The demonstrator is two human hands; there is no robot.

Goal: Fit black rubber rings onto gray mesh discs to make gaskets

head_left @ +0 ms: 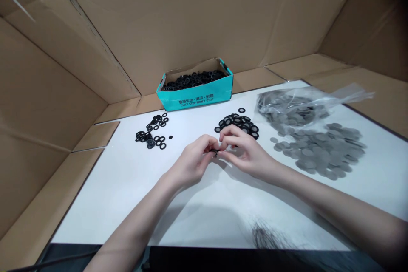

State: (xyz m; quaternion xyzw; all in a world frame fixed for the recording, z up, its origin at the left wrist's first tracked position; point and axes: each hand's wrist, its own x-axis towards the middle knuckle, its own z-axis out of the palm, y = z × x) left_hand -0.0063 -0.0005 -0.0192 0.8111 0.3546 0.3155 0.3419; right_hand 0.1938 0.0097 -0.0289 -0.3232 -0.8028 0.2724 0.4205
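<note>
Over the middle of the white table, my left hand (198,156) and my right hand (241,148) meet at the fingertips. Both pinch one small black ring (214,151), seen almost edge-on; whether a disc sits in it cannot be made out. Just behind my right hand lies a pile of black rings with grey centres (237,121), partly covered by the fingers. Loose black rings (160,142) are scattered to the left of my left hand. Flat grey discs (321,151) spread in a heap to the right of my right hand.
A turquoise cardboard box (199,97) full of black rings stands at the table's back edge. A clear plastic bag (293,104) of grey discs lies at the back right. Cardboard walls (191,17) enclose the white table (127,195). Dark hair shows at the bottom.
</note>
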